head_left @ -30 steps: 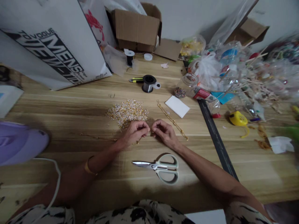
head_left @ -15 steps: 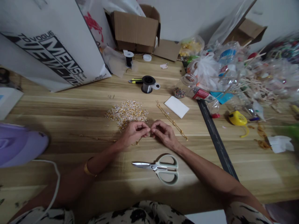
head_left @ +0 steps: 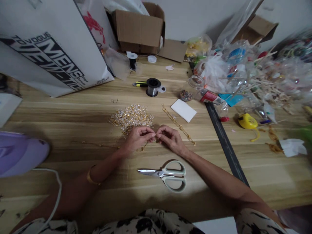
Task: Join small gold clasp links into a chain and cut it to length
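My left hand (head_left: pixel 138 137) is closed in a pinch, and a thin gold chain (head_left: pixel 142 149) comes out below its fingers. Part of this chain is hidden by the hand; a fine strand lies on the table to the left. My right hand (head_left: pixel 170 138) pinches too, its fingertips meeting the left ones; what sits between them is too small to make out. Just behind my left hand lies a pile of small gold and clear beads or links (head_left: pixel 131 117). A second gold chain (head_left: pixel 179 126) rests flat beyond my right hand. Nearer my body are scissors (head_left: pixel 165 175) with pale handles.
A wire spool (head_left: pixel 152 87), a cutter (head_left: pixel 139 84), a folded white paper (head_left: pixel 183 110) and a jar of beads (head_left: pixel 186 95) stand farther back. A black strip (head_left: pixel 226 143) crosses the table. To the right are a yellow tape measure (head_left: pixel 247 121) and heaped plastic; left, a purple appliance (head_left: pixel 23 154).
The view has shifted slightly. Both hands keep their fingertips together in nearly the same place, and the things on the table lie as before.
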{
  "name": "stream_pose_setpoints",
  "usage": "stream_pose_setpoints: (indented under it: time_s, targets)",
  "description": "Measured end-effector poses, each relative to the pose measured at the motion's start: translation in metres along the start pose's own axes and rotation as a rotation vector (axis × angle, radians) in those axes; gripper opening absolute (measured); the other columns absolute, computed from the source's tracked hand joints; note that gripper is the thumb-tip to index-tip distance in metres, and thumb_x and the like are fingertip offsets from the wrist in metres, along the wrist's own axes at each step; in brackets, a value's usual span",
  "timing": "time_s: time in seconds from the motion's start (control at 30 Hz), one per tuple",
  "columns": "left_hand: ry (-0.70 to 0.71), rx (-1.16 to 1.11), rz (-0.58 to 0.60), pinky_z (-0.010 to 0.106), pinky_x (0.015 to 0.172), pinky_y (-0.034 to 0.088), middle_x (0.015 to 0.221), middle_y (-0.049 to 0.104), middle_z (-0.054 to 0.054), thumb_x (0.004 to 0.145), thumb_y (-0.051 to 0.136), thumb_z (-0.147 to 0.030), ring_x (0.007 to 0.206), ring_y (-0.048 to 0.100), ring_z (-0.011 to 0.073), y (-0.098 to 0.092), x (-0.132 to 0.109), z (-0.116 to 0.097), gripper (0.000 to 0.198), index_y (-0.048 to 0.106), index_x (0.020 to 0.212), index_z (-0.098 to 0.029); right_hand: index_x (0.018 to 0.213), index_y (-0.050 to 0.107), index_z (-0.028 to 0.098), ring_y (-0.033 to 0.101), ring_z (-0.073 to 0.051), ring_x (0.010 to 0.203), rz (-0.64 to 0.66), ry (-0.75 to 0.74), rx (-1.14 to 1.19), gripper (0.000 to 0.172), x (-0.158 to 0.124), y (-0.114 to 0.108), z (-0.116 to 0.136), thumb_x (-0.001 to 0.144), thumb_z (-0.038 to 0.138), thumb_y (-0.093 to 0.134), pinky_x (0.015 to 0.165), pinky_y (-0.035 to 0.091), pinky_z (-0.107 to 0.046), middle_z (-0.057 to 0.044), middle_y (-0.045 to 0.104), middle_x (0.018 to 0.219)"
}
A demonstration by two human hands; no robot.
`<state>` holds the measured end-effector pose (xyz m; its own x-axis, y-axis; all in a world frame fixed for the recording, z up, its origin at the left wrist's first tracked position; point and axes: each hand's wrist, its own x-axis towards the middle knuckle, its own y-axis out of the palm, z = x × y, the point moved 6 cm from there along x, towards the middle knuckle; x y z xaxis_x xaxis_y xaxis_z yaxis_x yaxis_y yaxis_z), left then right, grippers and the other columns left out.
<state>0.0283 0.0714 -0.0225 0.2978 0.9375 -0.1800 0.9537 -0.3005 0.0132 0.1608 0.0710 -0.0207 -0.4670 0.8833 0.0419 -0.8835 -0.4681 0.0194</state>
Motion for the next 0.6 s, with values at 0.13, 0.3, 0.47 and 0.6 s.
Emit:
stream_pose_setpoints:
  time_s: [0.13,0.3,0.47,0.6]
  targets:
    - [0.002,0.015,0.007,0.023,0.059,0.05,0.061,0.065,0.002,0.07,0.068,-0.031,0.057,0.06,0.0111,0.0005,-0.0007,-0.0023,0.021,0.064,0.072,-0.011,0.082,0.057,0.015,0.052,-0.01,0.06,-0.008,0.006,0.029,0.02,-0.0002,0.0007,0.0017,0.08,0.035,0.063,0.054,0.045,-0.022,0.0,0.054,0.07]
    - [0.026,0.006,-0.005,0.022,0.059,0.05,0.061,0.064,0.001,0.069,0.068,-0.032,0.057,0.059,0.011,0.0012,-0.0002,-0.0046,0.021,0.064,0.07,-0.012,0.089,0.055,0.016,0.054,-0.01,0.062,-0.021,-0.001,0.031,0.023,-0.0018,0.0008,0.0032,0.08,0.036,0.063,0.056,0.046,-0.022,-0.001,0.057,0.074]
    - [0.053,-0.001,-0.006,0.022,0.059,0.049,0.061,0.064,0.002,0.07,0.066,-0.029,0.057,0.058,0.0107,0.0025,-0.0001,-0.0078,0.018,0.064,0.069,-0.012,0.099,0.053,0.015,0.055,-0.011,0.065,-0.018,-0.016,0.01,0.027,-0.0025,0.0005,-0.0013,0.085,0.039,0.055,0.056,0.048,-0.023,-0.003,0.059,0.076]
    - [0.053,0.015,-0.002,0.022,0.059,0.049,0.06,0.063,0.001,0.07,0.066,-0.029,0.057,0.058,0.0108,0.0032,-0.0009,-0.0097,0.017,0.064,0.068,-0.012,0.103,0.053,0.016,0.058,-0.013,0.071,-0.01,-0.05,-0.04,0.028,-0.0033,0.0004,-0.0034,0.087,0.038,0.054,0.061,0.049,-0.024,-0.004,0.061,0.081]
